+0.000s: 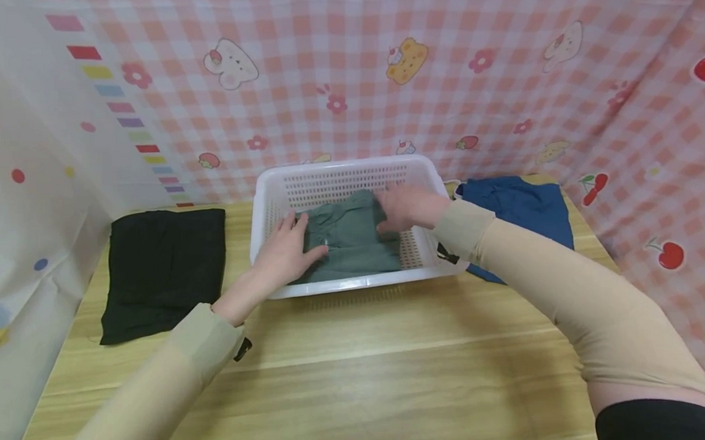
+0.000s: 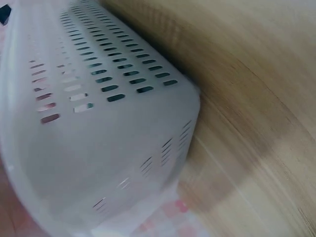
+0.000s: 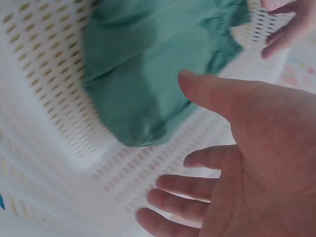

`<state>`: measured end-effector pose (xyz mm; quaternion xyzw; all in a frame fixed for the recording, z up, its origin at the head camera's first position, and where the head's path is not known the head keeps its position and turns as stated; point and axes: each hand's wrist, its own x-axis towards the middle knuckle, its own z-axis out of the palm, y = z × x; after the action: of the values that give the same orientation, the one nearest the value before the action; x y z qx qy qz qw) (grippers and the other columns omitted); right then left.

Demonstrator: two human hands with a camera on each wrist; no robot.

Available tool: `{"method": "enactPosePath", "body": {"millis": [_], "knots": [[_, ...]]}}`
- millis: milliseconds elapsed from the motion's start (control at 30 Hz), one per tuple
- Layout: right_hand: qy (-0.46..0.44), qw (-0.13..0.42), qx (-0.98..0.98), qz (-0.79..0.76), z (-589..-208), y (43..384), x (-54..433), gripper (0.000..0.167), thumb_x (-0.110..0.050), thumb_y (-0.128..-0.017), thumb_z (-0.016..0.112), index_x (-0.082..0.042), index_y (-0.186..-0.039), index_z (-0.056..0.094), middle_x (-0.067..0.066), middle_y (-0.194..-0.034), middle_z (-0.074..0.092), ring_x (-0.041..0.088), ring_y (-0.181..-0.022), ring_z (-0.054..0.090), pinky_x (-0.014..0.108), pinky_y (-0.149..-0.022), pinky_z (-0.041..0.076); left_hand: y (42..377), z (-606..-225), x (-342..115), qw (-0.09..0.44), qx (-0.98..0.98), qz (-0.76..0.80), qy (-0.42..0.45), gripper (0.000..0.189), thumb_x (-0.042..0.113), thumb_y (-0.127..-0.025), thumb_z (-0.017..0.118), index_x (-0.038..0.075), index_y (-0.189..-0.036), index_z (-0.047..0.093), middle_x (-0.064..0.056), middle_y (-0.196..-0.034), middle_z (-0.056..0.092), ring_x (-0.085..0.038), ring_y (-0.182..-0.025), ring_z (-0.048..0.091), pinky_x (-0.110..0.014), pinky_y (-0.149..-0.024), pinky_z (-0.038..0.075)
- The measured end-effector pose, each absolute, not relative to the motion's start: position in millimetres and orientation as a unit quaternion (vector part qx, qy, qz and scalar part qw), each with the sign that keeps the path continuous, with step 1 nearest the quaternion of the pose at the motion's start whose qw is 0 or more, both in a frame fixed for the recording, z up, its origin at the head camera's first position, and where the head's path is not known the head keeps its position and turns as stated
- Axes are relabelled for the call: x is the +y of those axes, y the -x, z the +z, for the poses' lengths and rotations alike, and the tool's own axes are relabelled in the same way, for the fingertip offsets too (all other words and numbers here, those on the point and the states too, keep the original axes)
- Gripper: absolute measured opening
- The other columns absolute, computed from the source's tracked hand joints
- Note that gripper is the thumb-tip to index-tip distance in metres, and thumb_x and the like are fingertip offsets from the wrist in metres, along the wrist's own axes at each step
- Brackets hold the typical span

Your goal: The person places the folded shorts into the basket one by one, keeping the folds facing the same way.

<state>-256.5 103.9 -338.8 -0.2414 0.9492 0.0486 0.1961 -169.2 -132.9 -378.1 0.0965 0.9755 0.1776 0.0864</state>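
Note:
A folded green garment (image 1: 354, 236) with a gathered edge at its left lies inside a white perforated plastic basket (image 1: 350, 284). My left hand (image 1: 283, 251) is over the basket's left side, its fingers extended at the garment's left edge. Only the basket's outer wall (image 2: 108, 138) fills most of the left wrist view, so that hand's contact is unclear. Slightly blurred, my right hand (image 1: 412, 206) is at the garment's right edge. In the right wrist view its fingers are spread and hold nothing, with the thumb near the green cloth (image 3: 148, 79).
A folded black cloth item (image 1: 167, 272) lies on the wooden table (image 1: 347, 375) left of the basket. Blue fabric (image 1: 519, 206) with a pale cord lies at the right, partly hidden by my right arm. A pink checked curtain (image 1: 334, 70) hangs close behind the basket.

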Motion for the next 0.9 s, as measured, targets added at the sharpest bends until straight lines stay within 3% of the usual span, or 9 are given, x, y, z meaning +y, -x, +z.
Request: {"method": "enactPosePath", "body": {"millis": [333, 567, 900], "knots": [[0.277, 0.139, 0.951, -0.006, -322.4, 214.5, 109.1, 0.086, -0.054, -0.103, 0.061, -0.008, -0.167, 0.026, 0.022, -0.174, 0.026, 0.043, -0.162, 0.027, 0.057, -0.131, 0.03, 149.9, -362.6, -148.3, 0.024, 0.96, 0.256, -0.112, 0.081, 0.048, -0.107, 0.056, 0.002, -0.166, 0.024, -0.025, -0.176, 0.016, -0.048, -0.165, 0.01, -0.065, -0.132, 0.021], [0.28, 0.084, 0.954, -0.06, -320.5, 186.5, 109.7, 0.084, -0.058, -0.104, 0.057, -0.011, -0.167, 0.027, 0.021, -0.175, 0.024, 0.042, -0.163, 0.025, 0.058, -0.131, 0.03, 127.9, -358.5, -152.6, -0.019, 0.951, 0.276, -0.136, 0.079, 0.05, -0.108, 0.053, 0.007, -0.168, 0.023, -0.019, -0.178, 0.013, -0.044, -0.166, 0.007, -0.062, -0.134, 0.015], [0.306, 0.025, 0.944, -0.119, -339.3, 150.8, 97.0, 0.079, -0.058, -0.105, 0.054, -0.014, -0.167, 0.03, 0.018, -0.176, 0.023, 0.039, -0.165, 0.02, 0.055, -0.134, 0.025, 91.2, -365.5, -164.4, -0.05, 0.945, 0.303, -0.114, 0.077, 0.048, -0.108, 0.055, 0.014, -0.169, 0.022, -0.012, -0.179, 0.009, -0.04, -0.168, 0.004, -0.069, -0.13, 0.019]]}}
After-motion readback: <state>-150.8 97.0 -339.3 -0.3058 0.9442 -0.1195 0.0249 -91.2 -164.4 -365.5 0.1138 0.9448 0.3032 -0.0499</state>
